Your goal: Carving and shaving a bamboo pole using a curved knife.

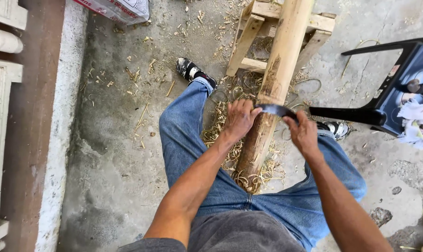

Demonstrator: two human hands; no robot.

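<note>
A thick bamboo pole [280, 60] slants from a wooden trestle [249, 35] at the top down between my legs. Its lower part is scraped rough and darker. A curved dark blade [276, 110] lies across the pole. My left hand [240, 119] grips the blade's left end, fingers against the pole. My right hand [303, 134] grips the blade's right end. Curly bamboo shavings [221, 128] pile on the floor under the pole. I wear blue jeans and dark patterned shoes [189, 70].
A dark blue plastic chair [398, 88] stands at the right with white cloth [419, 121] and small items on its seat. The concrete floor [113, 154] carries scattered chips. A printed sack [120, 8] lies at the top left. A white balustrade [4, 42] and kerb run along the left.
</note>
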